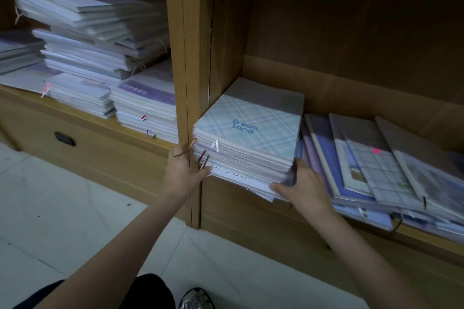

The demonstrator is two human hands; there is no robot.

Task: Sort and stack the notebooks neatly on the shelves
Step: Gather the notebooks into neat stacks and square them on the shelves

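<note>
Far to the left of our fingers, in the left compartment, we see tall uneven piles of notebooks (95, 40) lying flat on the wooden shelf (82, 118), some tied with string, and below them a drawer front with a dark handle (64, 139). Our left arm reaches up and forward from the lower left, and the left hand (184, 168) stands at the wooden divider (187, 83) between the two compartments, its fingers curled against the left edge of the stack of notebooks (247, 138); a thin ribbon lies across the knuckles, and how far the fingertips wrap under the stack we cannot tell. Between our two hands sits that stack, in the left corner of the right compartment, its top cover pale plaid with the words "Dream Land", its front edge overhanging the shelf lip. Our right arm comes up from the lower right, and the right hand (302, 183) grips the stack's front right corner, thumb laid along the bottom sheets and fingers bent round the side. Just right of those fingers, a row of larger notebooks (376, 163) leans overlapping and tilted, spreading to the frame edge. Below our arms lie the pale tiled floor (62, 208) and a shoe (197, 298).
</note>
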